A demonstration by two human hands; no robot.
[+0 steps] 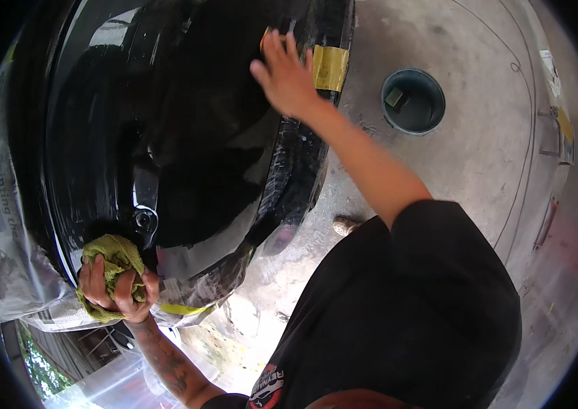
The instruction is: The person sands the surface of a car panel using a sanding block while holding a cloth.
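Note:
A glossy black car body panel [200, 150], wet-looking with pale streaks, fills the left half of the head view. My left hand [122, 290] is closed around a crumpled yellow-green cloth [111, 255], pressed to the panel's near left corner. Farther off, my right hand [285, 78] reaches over the panel's right side, fingers spread. A small orange-yellow edge [265, 37] shows by its fingertips; most of that piece is hidden, and I cannot tell whether the hand presses on it. Just right of this hand, a yellow-brown sheet [330, 68] lies over the panel's ledge.
On the concrete floor to the right stands a dark round bucket [413, 129] containing a greenish block [394, 97]. A thin cable [531, 136] runs along the floor beyond it. Newspaper and plastic masking [12, 252] hangs around the panel's left and near edges.

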